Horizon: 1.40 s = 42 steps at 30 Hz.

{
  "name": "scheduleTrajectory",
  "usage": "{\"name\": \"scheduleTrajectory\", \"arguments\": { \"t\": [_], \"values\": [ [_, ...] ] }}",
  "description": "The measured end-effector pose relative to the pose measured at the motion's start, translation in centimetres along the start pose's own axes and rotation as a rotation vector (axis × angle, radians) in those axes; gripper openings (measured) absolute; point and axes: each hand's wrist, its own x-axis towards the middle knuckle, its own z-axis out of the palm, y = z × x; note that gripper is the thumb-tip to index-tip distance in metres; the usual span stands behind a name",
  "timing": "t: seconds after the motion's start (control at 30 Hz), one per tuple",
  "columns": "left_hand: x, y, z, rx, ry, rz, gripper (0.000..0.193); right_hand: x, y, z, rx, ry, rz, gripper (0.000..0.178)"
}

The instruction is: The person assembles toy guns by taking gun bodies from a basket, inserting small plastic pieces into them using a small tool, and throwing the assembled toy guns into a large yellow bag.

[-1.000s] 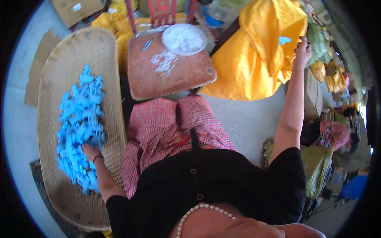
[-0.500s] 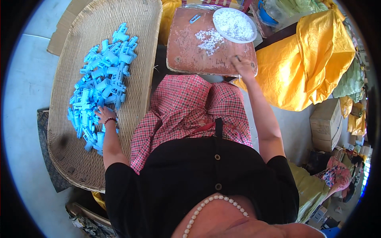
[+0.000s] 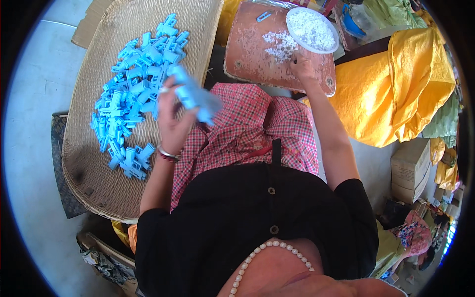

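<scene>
My left hand is raised over the right edge of the woven tray, its fingers closed on a light blue toy gun that is smeared by motion. Beneath and left of it, a heap of similar blue toy guns lies in the large woven tray. On the worn reddish-brown stool top, my right hand is closed by a scatter of small white pieces. Something dark shows at its fingers, too small to name. A round white dish full of white pieces sits just beyond.
A small blue part lies at the stool's far edge. Yellow sacking drapes at the right, with a cardboard box below it. Checked pink cloth covers my lap between tray and stool. Another person is at the lower right.
My left hand has risen from the heap toward the right, bringing a toy gun with it. My right hand has moved up to the loose white pieces. The whole view has shifted slightly.
</scene>
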Motion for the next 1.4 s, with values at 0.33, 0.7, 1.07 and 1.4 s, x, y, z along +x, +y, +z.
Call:
{"name": "scheduleTrajectory", "arguments": {
  "t": [0.33,0.7,1.07,1.4],
  "values": [
    [-3.1,-1.3,15.6,-0.315,-0.68,0.076,0.056,-17.5,-2.2,-10.9,0.991,-0.296,0.138,0.012],
    [-4.3,-1.2,17.4,-0.252,-0.668,0.118,0.062,-23.3,-2.8,-11.6,1.347,-0.559,0.224,0.013],
    [-3.7,-1.0,17.2,-0.269,-0.649,0.119,0.059,-22.5,-3.5,-11.0,1.35,-0.522,0.267,0.011],
    [-3.7,-1.3,18.2,-0.382,-0.716,0.027,0.048,-22.7,-2.7,-11.5,1.303,-0.57,0.21,0.009]
  ]
}}
